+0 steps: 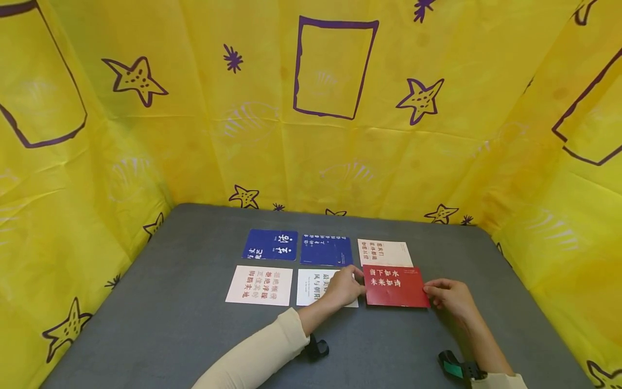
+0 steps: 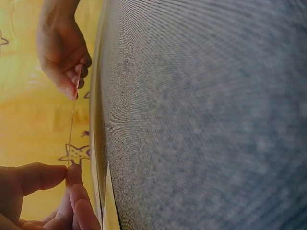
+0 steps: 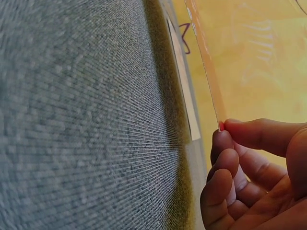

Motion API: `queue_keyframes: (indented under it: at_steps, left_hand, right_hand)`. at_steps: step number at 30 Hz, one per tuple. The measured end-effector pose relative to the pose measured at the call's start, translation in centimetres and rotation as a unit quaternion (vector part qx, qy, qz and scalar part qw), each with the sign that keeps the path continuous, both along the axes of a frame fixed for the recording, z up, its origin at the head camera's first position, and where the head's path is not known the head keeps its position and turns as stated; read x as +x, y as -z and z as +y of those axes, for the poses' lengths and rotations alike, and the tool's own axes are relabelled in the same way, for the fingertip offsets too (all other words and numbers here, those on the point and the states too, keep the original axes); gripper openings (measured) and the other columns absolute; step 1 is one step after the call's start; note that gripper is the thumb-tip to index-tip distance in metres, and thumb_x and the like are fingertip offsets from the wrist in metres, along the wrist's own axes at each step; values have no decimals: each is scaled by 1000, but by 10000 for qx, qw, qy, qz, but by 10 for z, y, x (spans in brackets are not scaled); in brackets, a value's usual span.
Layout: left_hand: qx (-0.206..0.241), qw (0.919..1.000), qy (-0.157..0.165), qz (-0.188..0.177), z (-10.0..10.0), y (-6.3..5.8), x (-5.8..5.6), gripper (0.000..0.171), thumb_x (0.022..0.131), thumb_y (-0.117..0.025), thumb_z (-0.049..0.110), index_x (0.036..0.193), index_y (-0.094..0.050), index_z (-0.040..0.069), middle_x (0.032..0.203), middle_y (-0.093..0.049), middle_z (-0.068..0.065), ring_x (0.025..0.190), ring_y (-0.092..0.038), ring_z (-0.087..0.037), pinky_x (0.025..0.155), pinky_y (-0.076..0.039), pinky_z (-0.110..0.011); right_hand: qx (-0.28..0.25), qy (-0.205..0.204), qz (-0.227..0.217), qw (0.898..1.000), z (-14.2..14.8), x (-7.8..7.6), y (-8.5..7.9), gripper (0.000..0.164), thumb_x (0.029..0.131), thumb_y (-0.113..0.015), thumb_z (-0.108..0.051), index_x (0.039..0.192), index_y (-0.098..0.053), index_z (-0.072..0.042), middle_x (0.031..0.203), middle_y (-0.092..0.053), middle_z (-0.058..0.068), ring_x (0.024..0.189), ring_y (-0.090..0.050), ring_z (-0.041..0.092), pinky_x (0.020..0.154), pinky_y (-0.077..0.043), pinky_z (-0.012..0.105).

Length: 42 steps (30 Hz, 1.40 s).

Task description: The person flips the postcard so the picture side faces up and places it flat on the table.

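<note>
A red card (image 1: 396,289) with white characters is held level above the table by both hands. My left hand (image 1: 344,287) pinches its left edge between thumb and fingers, and my right hand (image 1: 453,298) pinches its right edge. Both wrist views show the card edge-on, raised off the grey surface, with the left fingertips (image 2: 73,175) and the right thumb (image 3: 259,134) gripping it. Under my left hand lies a white card (image 1: 311,286) with dark characters, partly covered. Just behind the red card lies a cream card (image 1: 384,253), its near edge overlapped in the head view.
Two blue cards (image 1: 270,245) (image 1: 326,250) lie in the back row, left of the cream one. A pale pink card (image 1: 259,285) lies at the front left. The grey table (image 1: 160,313) is bounded by yellow patterned cloth (image 1: 194,156) on the back and sides.
</note>
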<state>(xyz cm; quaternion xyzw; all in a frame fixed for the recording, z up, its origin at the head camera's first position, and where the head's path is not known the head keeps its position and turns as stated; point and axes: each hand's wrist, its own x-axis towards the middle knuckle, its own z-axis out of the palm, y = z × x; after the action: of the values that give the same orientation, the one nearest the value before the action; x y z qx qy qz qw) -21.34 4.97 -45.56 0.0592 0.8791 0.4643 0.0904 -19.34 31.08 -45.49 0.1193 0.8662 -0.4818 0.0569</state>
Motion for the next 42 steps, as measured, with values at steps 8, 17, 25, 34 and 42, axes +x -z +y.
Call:
queue_keyframes:
  at_steps: [8,17,25,34,42]
  left_hand:
    - [-284,9995,70,-135,0,1,-1,45,62,-79,17,103,-63,8,92,-68,-7,67,-52,-13,62,-41,-25]
    - [-407,9986,261,-222,2,1,-1,50,62,-78,16,108,-63,5,103,-67,-8,76,-55,-12,69,-45,-26]
    - [-388,9982,394,-246,3,1,1,57,61,-78,13,113,-60,3,92,-70,-6,67,-54,-10,66,-44,-25]
    - [-611,9957,610,-321,5,1,3,50,63,-76,15,110,-63,3,104,-66,-8,69,-51,-13,62,-42,-23]
    - [-664,9950,738,-115,2,0,6,41,66,-74,16,104,-66,5,99,-67,-6,67,-50,-11,59,-40,-21]
  right_hand:
    - [104,-45,-48,9999,0,1,1,34,83,-63,-22,101,-63,7,67,-60,-5,59,-53,13,55,-47,28]
    - [191,-22,-79,9998,-1,1,1,33,81,-65,-20,99,-64,8,66,-60,-5,58,-53,12,54,-47,28]
    - [250,-50,-214,9994,1,0,3,32,80,-66,-20,98,-64,7,66,-59,-5,58,-52,13,55,-47,27]
    - [323,-38,-231,9992,1,2,3,29,80,-64,-16,96,-65,8,62,-58,-6,55,-50,12,53,-45,27]
    - [297,-17,-196,9994,1,5,3,24,80,-63,-12,94,-66,8,64,-62,-3,55,-51,14,50,-44,28]
